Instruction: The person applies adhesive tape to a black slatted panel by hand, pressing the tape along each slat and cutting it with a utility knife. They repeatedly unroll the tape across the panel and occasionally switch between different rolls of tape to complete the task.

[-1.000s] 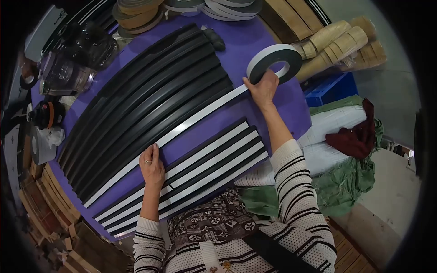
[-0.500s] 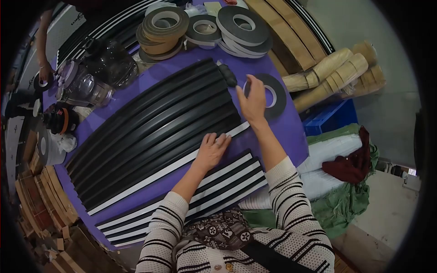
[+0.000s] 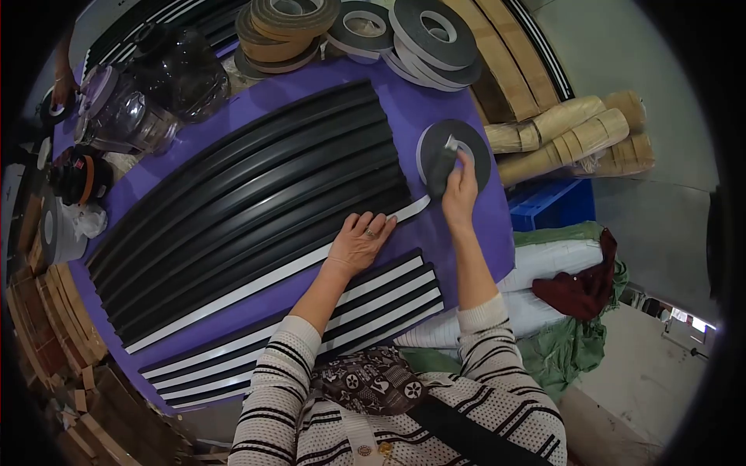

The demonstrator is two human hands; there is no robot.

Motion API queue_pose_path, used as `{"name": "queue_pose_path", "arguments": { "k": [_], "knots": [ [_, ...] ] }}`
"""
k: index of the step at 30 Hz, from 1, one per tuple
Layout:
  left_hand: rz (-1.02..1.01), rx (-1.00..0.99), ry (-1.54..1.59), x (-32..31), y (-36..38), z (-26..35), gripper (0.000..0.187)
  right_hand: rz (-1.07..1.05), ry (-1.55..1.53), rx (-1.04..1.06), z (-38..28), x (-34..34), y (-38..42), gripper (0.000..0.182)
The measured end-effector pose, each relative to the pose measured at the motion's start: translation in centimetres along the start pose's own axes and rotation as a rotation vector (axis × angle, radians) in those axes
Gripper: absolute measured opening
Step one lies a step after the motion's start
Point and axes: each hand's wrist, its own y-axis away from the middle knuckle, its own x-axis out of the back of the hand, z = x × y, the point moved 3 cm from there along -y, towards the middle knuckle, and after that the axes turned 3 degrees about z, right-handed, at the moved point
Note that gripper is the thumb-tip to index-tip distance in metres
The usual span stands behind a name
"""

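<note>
One white tape section (image 3: 412, 209) lies between the hands (image 3: 359, 244) (image 3: 460, 191).

Across the tabletop (image 3: 497, 241), a long set of strips (image 3: 256, 186) is laid through the centre, with a smaller row (image 3: 381, 299) set just below. A tape roll (image 3: 479, 159) is placed beyond the right ends — below the stacked rolls (image 3: 284, 43) at the top. Jars (image 3: 124, 116) are stood upper left; wrapped tubes (image 3: 571, 144) are piled right, above a crate (image 3: 556, 203) and sacks (image 3: 556, 260).
</note>
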Motion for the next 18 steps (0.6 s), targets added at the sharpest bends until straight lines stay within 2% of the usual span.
{"name": "queue_pose_path", "arguments": {
  "k": [1, 3, 5, 6, 9, 12, 14, 16, 18],
  "knots": [
    [0.003, 0.001, 0.001, -0.1, 0.0, 0.0, 0.045, -0.052, 0.03, -0.116, 0.9, 1.2, 2.3, 0.029],
    [0.015, 0.001, 0.0, 0.0, 0.0, -0.1, 0.044, -0.232, 0.314, -0.037, 2.1, 2.0, 6.3, 0.025],
    [-0.016, 0.004, 0.024, 0.1, -0.1, 0.0, 0.042, -0.361, 0.7, 0.354, 2.3, 1.1, 8.2, 0.022],
    [0.0, 0.008, 0.007, -0.1, -0.1, 0.0, 0.04, -0.297, 0.673, 0.431, 2.1, 0.6, 8.6, 0.021],
    [0.002, 0.008, -0.015, -0.2, 0.0, 0.0, 0.037, -0.234, 0.493, 0.366, 0.7, -0.2, 9.2, 0.025],
    [0.0, -0.005, -0.008, -0.4, 0.3, -0.2, 0.036, -0.247, 0.448, 0.371, -1.2, -0.7, 10.4, 0.029],
    [-0.005, -0.002, -0.008, -0.4, 0.3, -0.1, 0.036, -0.304, 0.431, 0.309, -0.7, -1.3, 11.0, 0.033],
    [-0.015, 0.005, -0.01, -0.2, 0.3, -0.2, 0.036, -0.322, 0.208, 0.11, 0.7, -1.0, 10.7, 0.032],
    [0.03, -0.001, -0.041, 0.1, 0.0, 0.1, 0.037, -0.108, 0.259, 0.08, 1.2, 1.3, 9.1, 0.029]
  ]
}}
